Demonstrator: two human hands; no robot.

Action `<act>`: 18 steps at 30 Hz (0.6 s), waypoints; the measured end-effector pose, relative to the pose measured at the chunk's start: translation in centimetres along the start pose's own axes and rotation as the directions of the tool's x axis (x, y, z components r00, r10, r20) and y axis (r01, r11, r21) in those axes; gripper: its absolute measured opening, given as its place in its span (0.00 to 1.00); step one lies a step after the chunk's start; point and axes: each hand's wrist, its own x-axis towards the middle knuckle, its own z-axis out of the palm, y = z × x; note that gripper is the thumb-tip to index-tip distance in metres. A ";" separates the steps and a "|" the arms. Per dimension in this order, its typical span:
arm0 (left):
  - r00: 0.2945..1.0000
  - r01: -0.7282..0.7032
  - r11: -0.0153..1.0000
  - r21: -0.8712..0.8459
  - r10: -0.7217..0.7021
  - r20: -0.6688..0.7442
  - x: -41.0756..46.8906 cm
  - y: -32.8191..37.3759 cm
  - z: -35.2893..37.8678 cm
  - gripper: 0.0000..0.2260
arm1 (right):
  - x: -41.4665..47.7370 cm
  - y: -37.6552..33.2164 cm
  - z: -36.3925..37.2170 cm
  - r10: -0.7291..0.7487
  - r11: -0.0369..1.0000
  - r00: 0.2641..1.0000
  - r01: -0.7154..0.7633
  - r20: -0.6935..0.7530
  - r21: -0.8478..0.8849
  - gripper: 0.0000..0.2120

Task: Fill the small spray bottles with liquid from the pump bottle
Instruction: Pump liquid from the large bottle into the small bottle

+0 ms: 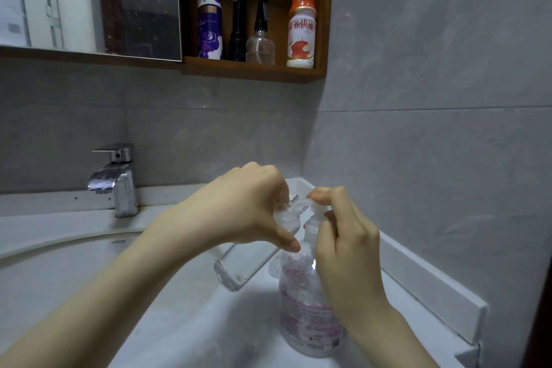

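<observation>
Clear spray bottle (pixel 241 264): held tilted, gripped at the neck by left hand (pixel 239 210).
Pump bottle (pixel 307 320): stood upright, head pinched by right hand (pixel 346 245).

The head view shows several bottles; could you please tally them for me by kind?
spray bottles: 2, the tilted small spray bottle and the trigger spray bottle on the shelf
pump bottle: 1
orange-capped drink bottle: 1
purple and white toiletry bottle: 1
total: 5
</observation>
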 end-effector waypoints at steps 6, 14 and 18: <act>1.000 0.001 1.000 -0.031 0.000 0.018 0.1 -0.1 0.2 0.21 | -0.6 0.1 0.0 0.028 1.000 1.000 -0.028 0.006 -0.014 0.14; 1.000 0.003 0.998 -0.065 -0.003 0.005 0.0 0.2 -0.2 0.20 | -0.7 0.1 0.1 0.078 0.997 0.996 -0.079 0.035 0.022 0.17; 1.000 0.002 0.998 -0.069 -0.002 0.006 -0.1 0.2 -0.1 0.24 | -0.5 -0.1 0.1 0.075 0.997 0.997 -0.076 0.016 0.014 0.16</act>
